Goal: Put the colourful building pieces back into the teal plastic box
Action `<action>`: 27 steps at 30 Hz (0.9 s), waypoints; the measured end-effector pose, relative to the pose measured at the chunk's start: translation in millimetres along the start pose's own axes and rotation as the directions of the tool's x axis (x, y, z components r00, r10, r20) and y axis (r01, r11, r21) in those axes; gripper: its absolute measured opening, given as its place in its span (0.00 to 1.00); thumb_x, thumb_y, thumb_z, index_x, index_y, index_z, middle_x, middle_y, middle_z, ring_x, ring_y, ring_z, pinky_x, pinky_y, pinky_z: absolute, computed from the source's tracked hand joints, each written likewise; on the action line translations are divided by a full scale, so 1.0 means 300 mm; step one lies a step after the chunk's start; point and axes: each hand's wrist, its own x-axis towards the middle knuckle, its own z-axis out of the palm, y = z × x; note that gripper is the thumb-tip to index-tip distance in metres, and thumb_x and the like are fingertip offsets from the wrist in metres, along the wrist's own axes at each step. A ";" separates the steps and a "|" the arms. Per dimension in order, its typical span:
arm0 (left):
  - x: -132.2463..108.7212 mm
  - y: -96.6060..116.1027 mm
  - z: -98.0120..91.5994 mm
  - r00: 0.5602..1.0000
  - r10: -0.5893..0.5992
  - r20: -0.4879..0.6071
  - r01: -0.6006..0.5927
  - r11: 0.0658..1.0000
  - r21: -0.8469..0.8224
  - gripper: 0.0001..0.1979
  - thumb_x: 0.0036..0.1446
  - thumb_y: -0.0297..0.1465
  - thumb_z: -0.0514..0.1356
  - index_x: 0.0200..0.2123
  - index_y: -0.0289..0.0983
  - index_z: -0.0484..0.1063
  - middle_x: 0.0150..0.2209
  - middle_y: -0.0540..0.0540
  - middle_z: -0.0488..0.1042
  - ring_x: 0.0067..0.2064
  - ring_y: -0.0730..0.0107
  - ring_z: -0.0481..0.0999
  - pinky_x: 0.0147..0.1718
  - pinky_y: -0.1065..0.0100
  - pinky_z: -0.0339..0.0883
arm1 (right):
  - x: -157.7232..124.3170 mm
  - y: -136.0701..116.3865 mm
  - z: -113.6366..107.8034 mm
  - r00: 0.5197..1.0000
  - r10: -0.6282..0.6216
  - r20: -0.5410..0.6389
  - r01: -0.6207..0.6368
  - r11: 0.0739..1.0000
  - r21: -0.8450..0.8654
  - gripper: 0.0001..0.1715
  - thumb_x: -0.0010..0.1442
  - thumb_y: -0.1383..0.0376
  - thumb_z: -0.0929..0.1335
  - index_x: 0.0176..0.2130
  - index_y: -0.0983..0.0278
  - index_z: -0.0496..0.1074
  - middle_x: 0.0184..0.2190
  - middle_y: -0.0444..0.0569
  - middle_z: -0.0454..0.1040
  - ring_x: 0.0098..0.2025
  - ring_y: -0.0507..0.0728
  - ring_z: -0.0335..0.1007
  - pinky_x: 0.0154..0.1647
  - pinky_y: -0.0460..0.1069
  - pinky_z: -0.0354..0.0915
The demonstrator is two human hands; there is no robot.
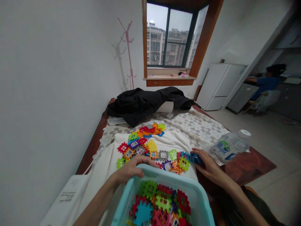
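My left hand is closed over the far rim of a light-blue plastic bin, thumb on the near side. Inside the bin lies a heap of toothed plastic building blocks in green, red, blue and pink, several with window-like openings. At the right edge of the white cloth, my right hand curls its fingers around dark blue building blocks, partly covered by the fingers. Right beside it, more colourful building blocks are spread over the white cloth.
A large clear plastic bottle stands right of my right hand. Black fabric covers the table's far end. A white box-like object sits at left. Farther back are a pink coat stand, a white fridge and a seated person.
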 end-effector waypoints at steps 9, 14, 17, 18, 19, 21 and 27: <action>-0.034 0.052 0.000 0.987 -0.094 0.130 0.091 0.995 0.028 0.22 0.44 0.32 0.73 0.46 0.41 0.84 0.45 0.49 0.85 0.45 0.64 0.79 0.43 0.70 0.67 | -0.020 -0.024 0.022 0.983 0.106 -0.153 -0.087 0.988 0.126 0.21 0.69 0.55 0.69 0.58 0.56 0.69 0.58 0.55 0.75 0.58 0.65 0.74 0.56 0.60 0.75; -0.036 0.036 -0.007 0.983 -0.115 0.143 0.120 0.992 -0.032 0.21 0.43 0.31 0.74 0.44 0.41 0.83 0.45 0.51 0.85 0.44 0.67 0.79 0.41 0.72 0.65 | 0.032 -0.167 0.031 1.000 -0.012 0.022 0.010 0.996 0.087 0.10 0.70 0.58 0.68 0.50 0.57 0.72 0.59 0.56 0.73 0.62 0.66 0.70 0.62 0.63 0.68; -0.037 0.031 -0.007 0.983 -0.113 0.144 0.121 0.991 -0.053 0.21 0.43 0.30 0.75 0.44 0.40 0.82 0.45 0.51 0.84 0.43 0.67 0.79 0.40 0.72 0.65 | 0.055 -0.193 0.058 0.993 -0.075 0.095 0.072 0.997 0.035 0.07 0.70 0.59 0.68 0.47 0.57 0.71 0.61 0.56 0.72 0.65 0.66 0.66 0.65 0.65 0.65; -0.037 0.031 -0.006 0.983 -0.114 0.145 0.122 0.991 -0.049 0.21 0.43 0.30 0.75 0.44 0.40 0.82 0.45 0.51 0.84 0.43 0.67 0.79 0.40 0.71 0.65 | 0.058 -0.192 0.066 0.990 -0.089 0.105 0.087 0.996 0.029 0.09 0.69 0.59 0.69 0.48 0.58 0.71 0.63 0.56 0.71 0.66 0.66 0.65 0.66 0.65 0.64; -0.037 0.032 -0.005 0.983 -0.114 0.144 0.121 0.992 -0.046 0.21 0.43 0.30 0.75 0.44 0.40 0.82 0.45 0.51 0.84 0.43 0.67 0.78 0.40 0.71 0.65 | 0.059 -0.187 0.073 0.989 -0.101 0.113 0.098 0.995 0.024 0.12 0.68 0.58 0.70 0.50 0.58 0.70 0.64 0.56 0.69 0.67 0.67 0.63 0.67 0.65 0.63; -0.036 0.032 -0.005 0.983 -0.113 0.143 0.120 0.992 -0.039 0.20 0.44 0.31 0.74 0.44 0.40 0.83 0.44 0.51 0.84 0.43 0.66 0.79 0.40 0.70 0.66 | 0.060 -0.174 0.081 0.986 -0.107 0.125 0.105 0.994 0.021 0.17 0.67 0.56 0.72 0.52 0.58 0.69 0.66 0.57 0.68 0.69 0.67 0.61 0.69 0.65 0.62; -0.030 0.018 -0.010 0.984 -0.074 0.162 0.078 0.997 -0.016 0.20 0.45 0.29 0.71 0.45 0.41 0.82 0.45 0.49 0.84 0.43 0.65 0.79 0.41 0.69 0.68 | 0.074 -0.132 0.075 0.988 -0.072 0.140 0.067 0.997 0.042 0.10 0.69 0.60 0.70 0.49 0.58 0.69 0.64 0.56 0.70 0.66 0.65 0.65 0.65 0.63 0.66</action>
